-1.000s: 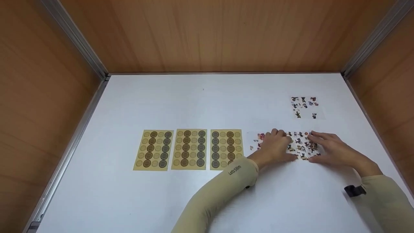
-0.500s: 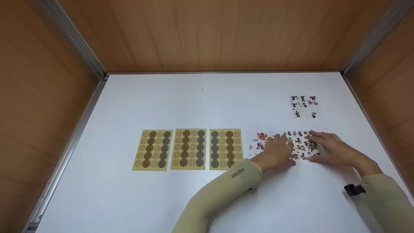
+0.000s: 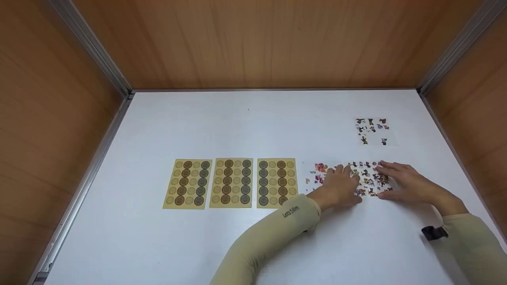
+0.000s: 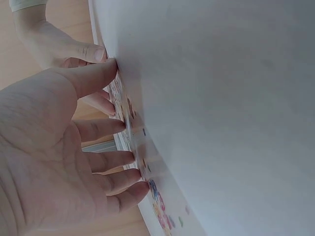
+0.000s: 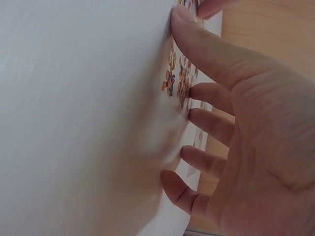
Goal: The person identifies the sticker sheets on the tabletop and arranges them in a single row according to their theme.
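Note:
My left hand [image 3: 340, 187] spreads over a transparent sticker sheet [image 3: 319, 179] with small pink and red figures, its fingertips resting on the surface. Part of that sheet is hidden beneath the palm. To its right lies a transparent sheet of small brown and dark figures [image 3: 368, 181], between my two hands. My right hand [image 3: 412, 184] touches the right side of these figures with separated fingertips and thumb. In the left wrist view, the left fingers [image 4: 113, 161] are lightly bent against the sheet. The right wrist view shows the right thumb [image 5: 197, 44] down beside the brown figures [image 5: 170, 81].
Three tan sheets of round stickers lie in a row: left [image 3: 187, 184], middle [image 3: 231, 183] and right [image 3: 277, 183]. Another transparent figure sticker sheet [image 3: 374, 134] lies farther back. Wooden panels [image 3: 253, 43] enclose the white table [image 3: 237, 245] at the back and sides.
My left hand has shifted slightly right and its fingers have spread flatter, uncovering more pink figures. The right hand has stayed in place.

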{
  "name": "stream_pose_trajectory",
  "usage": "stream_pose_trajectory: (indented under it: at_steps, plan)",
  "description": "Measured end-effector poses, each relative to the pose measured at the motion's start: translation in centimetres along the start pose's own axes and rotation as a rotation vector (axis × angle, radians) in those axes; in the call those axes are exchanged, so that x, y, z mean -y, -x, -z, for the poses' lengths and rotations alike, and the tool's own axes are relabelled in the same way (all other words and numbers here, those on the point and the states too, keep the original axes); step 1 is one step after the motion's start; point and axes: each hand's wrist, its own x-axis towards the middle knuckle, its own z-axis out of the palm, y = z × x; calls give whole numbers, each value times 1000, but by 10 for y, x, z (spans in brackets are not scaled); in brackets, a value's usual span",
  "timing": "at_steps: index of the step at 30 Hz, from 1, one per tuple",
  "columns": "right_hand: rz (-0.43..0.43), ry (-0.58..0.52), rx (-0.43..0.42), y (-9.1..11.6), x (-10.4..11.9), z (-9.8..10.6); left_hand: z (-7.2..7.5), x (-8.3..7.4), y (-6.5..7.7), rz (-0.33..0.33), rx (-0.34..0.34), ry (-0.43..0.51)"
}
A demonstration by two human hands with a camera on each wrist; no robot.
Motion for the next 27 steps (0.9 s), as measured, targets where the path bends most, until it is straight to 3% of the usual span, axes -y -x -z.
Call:
stream_pose_trajectory:
  at_steps: [10,16,23,27]
  plan:
    - [12,8,-2,0,2,1,3,-2,0,3,-24,-20]
    - [-30,-33,-40,4,3,14,11,-2,-3,-16,-75,34]
    - [-54,-24,-112,-6,-9,32,27,4,-16,19,-132,6]
    - [-88,-71,-168,-18,-23,40,37,9,-29,47,-156,51]
